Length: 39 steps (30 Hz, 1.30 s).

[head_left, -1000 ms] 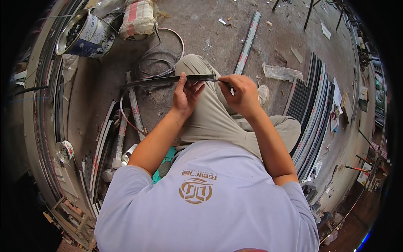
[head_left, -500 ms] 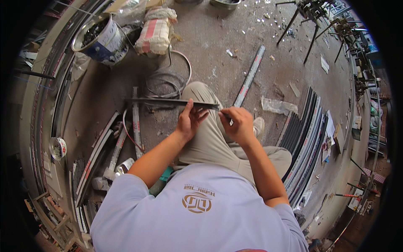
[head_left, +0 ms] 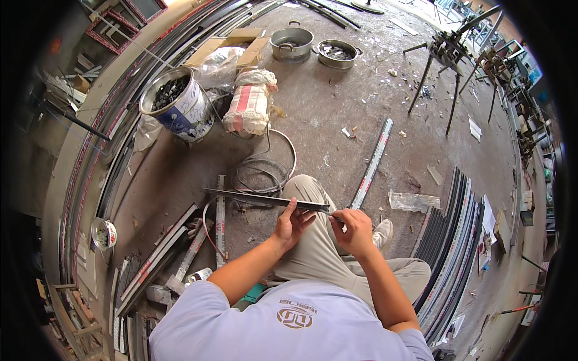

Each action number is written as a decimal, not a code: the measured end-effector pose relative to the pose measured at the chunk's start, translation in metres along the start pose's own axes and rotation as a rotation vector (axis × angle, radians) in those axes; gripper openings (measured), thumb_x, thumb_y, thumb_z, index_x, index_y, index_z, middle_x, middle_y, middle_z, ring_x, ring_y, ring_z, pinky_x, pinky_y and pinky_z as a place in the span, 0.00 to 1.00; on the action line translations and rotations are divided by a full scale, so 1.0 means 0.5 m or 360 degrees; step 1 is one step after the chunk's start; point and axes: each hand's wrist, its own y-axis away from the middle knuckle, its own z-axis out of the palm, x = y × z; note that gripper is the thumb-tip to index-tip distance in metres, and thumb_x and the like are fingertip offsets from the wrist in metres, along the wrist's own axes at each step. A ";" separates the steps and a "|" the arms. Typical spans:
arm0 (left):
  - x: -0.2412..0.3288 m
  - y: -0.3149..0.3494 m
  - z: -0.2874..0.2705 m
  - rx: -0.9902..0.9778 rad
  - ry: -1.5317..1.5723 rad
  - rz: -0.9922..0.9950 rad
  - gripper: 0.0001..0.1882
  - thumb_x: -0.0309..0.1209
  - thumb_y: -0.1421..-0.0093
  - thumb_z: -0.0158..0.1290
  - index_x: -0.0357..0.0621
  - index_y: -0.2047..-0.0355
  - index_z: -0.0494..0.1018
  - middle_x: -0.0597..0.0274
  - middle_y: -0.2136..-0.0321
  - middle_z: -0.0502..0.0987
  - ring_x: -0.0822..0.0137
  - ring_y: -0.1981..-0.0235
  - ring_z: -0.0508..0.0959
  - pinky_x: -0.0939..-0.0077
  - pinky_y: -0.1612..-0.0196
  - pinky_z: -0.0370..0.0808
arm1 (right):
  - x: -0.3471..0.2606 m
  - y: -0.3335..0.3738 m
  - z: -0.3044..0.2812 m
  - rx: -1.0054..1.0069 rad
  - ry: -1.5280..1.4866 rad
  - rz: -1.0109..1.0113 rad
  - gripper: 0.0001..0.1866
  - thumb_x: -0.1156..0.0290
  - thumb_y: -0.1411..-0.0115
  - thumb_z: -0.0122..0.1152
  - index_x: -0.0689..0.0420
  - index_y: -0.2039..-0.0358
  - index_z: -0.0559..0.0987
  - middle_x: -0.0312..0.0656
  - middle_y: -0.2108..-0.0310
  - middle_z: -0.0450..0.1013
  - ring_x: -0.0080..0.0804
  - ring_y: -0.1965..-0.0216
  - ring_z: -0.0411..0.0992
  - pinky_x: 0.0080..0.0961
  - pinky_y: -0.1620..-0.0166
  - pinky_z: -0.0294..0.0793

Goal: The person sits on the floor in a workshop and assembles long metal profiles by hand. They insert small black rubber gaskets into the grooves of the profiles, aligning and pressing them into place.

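Note:
A dark, narrow metal profile (head_left: 259, 199) lies crosswise above my bent knee, its far end pointing left. My left hand (head_left: 291, 227) is closed round it near its right end, thumb on the upper side and fingers beneath. At that right end my right hand (head_left: 354, 231) is closed in a pinch, fingertips beside the profile's tip. Whatever thin piece those fingers pinch is mostly hidden by them.
A bucket of small black parts (head_left: 170, 93) and a wrapped bundle (head_left: 250, 105) stand at the far left, near a coiled hose (head_left: 262, 171). A strip (head_left: 372, 162) lies ahead; stacked profiles (head_left: 448, 234) lie right. Metal pots (head_left: 291, 45) stand farther off.
My view has tilted up, so the pots and carton at the back show more fully. Both hands keep nearly the same hold at the profile's right end.

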 end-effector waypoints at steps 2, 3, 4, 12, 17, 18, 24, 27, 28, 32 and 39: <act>0.000 0.002 0.003 0.0005 -0.0003 -0.0005 0.23 0.53 0.28 0.53 0.47 0.52 0.79 0.60 0.52 0.84 0.58 0.45 0.81 0.57 0.34 0.72 | 0.002 -0.008 0.022 0.0044 0.0009 -0.0085 0.05 0.71 0.41 0.71 0.54 0.67 0.82 0.40 0.75 0.76 0.42 0.73 0.76 0.36 0.67 0.73; -0.001 0.003 0.003 0.0005 -0.0003 -0.0001 0.23 0.54 0.28 0.52 0.47 0.51 0.79 0.60 0.52 0.84 0.58 0.44 0.80 0.57 0.34 0.71 | 0.004 -0.009 0.032 0.0017 0.0043 -0.0078 0.05 0.71 0.41 0.71 0.54 0.66 0.82 0.40 0.75 0.77 0.42 0.73 0.77 0.36 0.66 0.73; -0.001 0.003 0.002 -0.0009 -0.0004 -0.0011 0.23 0.54 0.27 0.52 0.47 0.51 0.79 0.60 0.51 0.84 0.58 0.44 0.80 0.57 0.34 0.71 | 0.002 -0.009 0.037 0.0022 0.0054 -0.0060 0.05 0.70 0.41 0.71 0.54 0.66 0.83 0.39 0.74 0.77 0.41 0.72 0.77 0.36 0.66 0.73; -0.002 0.004 0.004 -0.0050 0.0038 -0.0013 0.23 0.53 0.26 0.49 0.47 0.48 0.78 0.59 0.47 0.83 0.59 0.43 0.80 0.58 0.33 0.71 | -0.007 -0.033 0.028 -0.0071 0.0027 0.0074 0.22 0.72 0.48 0.76 0.55 0.51 0.82 0.45 0.51 0.78 0.46 0.55 0.80 0.38 0.52 0.81; 0.031 0.033 0.000 -0.0023 -0.0134 -0.0215 0.25 0.52 0.26 0.49 0.42 0.46 0.76 0.55 0.48 0.82 0.57 0.45 0.81 0.57 0.37 0.75 | 0.016 -0.025 0.055 -0.0166 0.0017 0.0041 0.19 0.74 0.48 0.73 0.55 0.53 0.83 0.42 0.54 0.79 0.46 0.59 0.81 0.39 0.57 0.81; 0.041 0.045 0.007 0.0037 -0.0253 -0.0285 0.25 0.51 0.26 0.50 0.41 0.46 0.76 0.54 0.49 0.82 0.56 0.46 0.82 0.57 0.39 0.77 | 0.019 -0.021 0.053 -0.0151 0.0030 0.0023 0.18 0.73 0.46 0.72 0.54 0.54 0.82 0.41 0.55 0.79 0.46 0.60 0.80 0.39 0.59 0.81; 0.074 0.127 0.040 0.0202 -0.2022 0.0946 0.15 0.29 0.38 0.66 0.42 0.52 0.79 0.61 0.59 0.81 0.62 0.58 0.82 0.65 0.53 0.79 | 0.023 -0.013 0.062 -0.0115 0.0009 0.0017 0.15 0.72 0.44 0.71 0.53 0.55 0.82 0.40 0.57 0.79 0.46 0.65 0.80 0.40 0.63 0.80; 0.092 0.127 0.083 0.0074 -0.2503 0.1639 0.15 0.25 0.46 0.68 0.45 0.57 0.83 0.59 0.59 0.79 0.54 0.55 0.79 0.62 0.51 0.77 | -0.004 -0.028 0.053 -0.0083 -0.0004 -0.0043 0.15 0.71 0.43 0.71 0.53 0.55 0.82 0.40 0.58 0.78 0.45 0.65 0.80 0.40 0.63 0.80; 0.091 0.121 0.086 0.0065 -0.2536 0.1706 0.15 0.24 0.47 0.68 0.45 0.58 0.83 0.59 0.60 0.79 0.54 0.56 0.79 0.62 0.51 0.76 | -0.009 -0.030 0.050 -0.0113 0.0002 -0.0049 0.15 0.71 0.43 0.70 0.53 0.55 0.82 0.40 0.58 0.78 0.45 0.65 0.80 0.40 0.63 0.80; 0.103 0.100 0.091 -0.0002 -0.2613 0.2000 0.13 0.22 0.50 0.71 0.45 0.63 0.82 0.59 0.64 0.80 0.54 0.60 0.79 0.61 0.55 0.75 | -0.023 -0.041 0.044 -0.0174 0.0046 -0.0134 0.16 0.69 0.41 0.69 0.53 0.52 0.80 0.38 0.60 0.76 0.43 0.66 0.78 0.40 0.63 0.77; 0.165 0.093 0.033 -0.0088 -0.2770 0.1951 0.10 0.26 0.49 0.69 0.46 0.66 0.81 0.59 0.65 0.80 0.53 0.59 0.79 0.58 0.51 0.74 | -0.034 -0.053 0.033 -0.0240 0.0152 -0.0149 0.14 0.69 0.41 0.68 0.52 0.54 0.80 0.38 0.62 0.76 0.42 0.67 0.78 0.39 0.64 0.76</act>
